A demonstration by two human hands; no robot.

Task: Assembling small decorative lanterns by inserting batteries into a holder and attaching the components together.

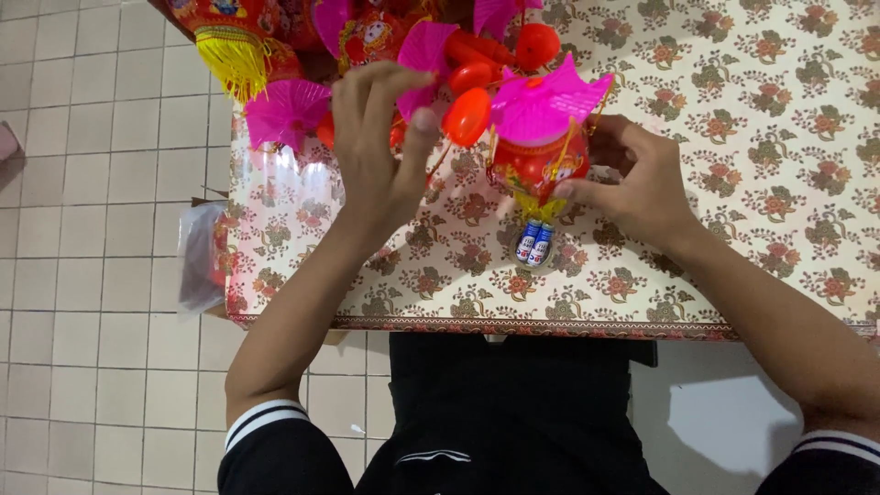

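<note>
The right hand pinches a red toy lantern with a pink roof on the floral tabletop; the left hand, fingers spread, touches pink and orange lantern parts. Two batteries lie just below.

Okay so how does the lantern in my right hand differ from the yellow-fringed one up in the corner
The red lantern sits under a pink petal top and is gripped by your right hand; the fringed lantern lies untouched at the table's far left edge, away from your left hand. It shows a long yellow fringe. Both are red.
</note>
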